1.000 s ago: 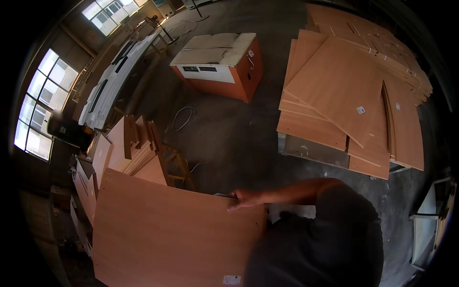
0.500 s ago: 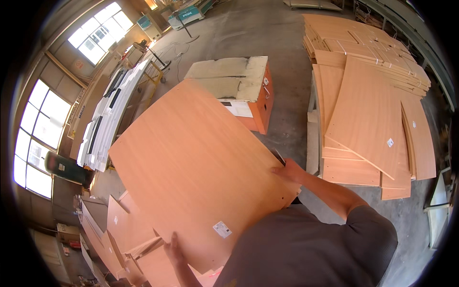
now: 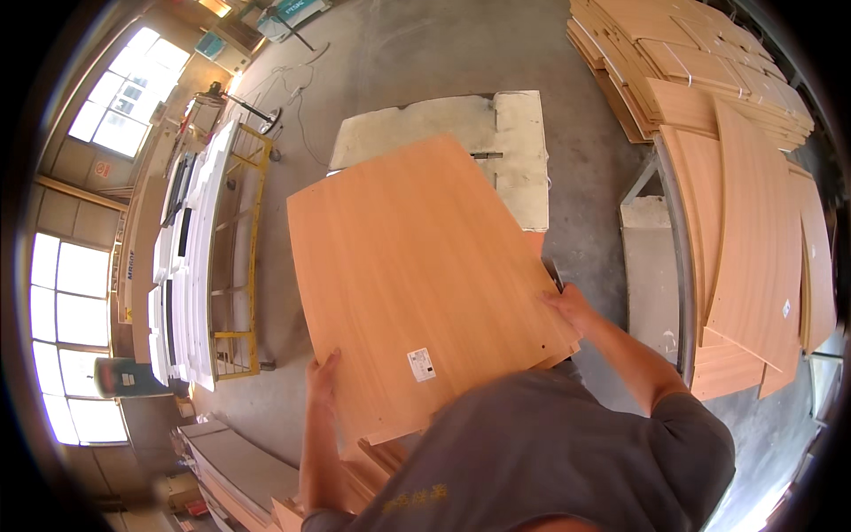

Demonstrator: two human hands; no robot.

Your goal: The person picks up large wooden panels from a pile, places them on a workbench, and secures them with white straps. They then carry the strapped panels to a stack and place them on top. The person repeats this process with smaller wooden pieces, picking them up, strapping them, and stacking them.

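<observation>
A large wood-grain board (image 3: 408,266) with a white label (image 3: 421,364) near its close edge is held in front of my body. My left hand (image 3: 323,377) grips its left edge, thumb on top and the other fingers hidden beneath. My right hand (image 3: 567,307) is closed on the right edge. A thin dark blade-like thing (image 3: 553,273) sticks up beside the right fingers; its kind is not clear. The board's far part overlaps a worktable with a worn pale top (image 3: 523,133).
Stacked wood-grain boards (image 3: 753,222) lie at the right, with strapped stacks (image 3: 691,53) behind them. A yellow-framed cart (image 3: 253,266) with white panels (image 3: 186,266) stands at the left. More boards (image 3: 239,470) lie low at the left. A cable (image 3: 301,115) runs over the floor.
My view and body have turned left. The board now points more straight ahead, over the pale-topped worktable, away from the boards at lower left. Both hands keep hold of it.
</observation>
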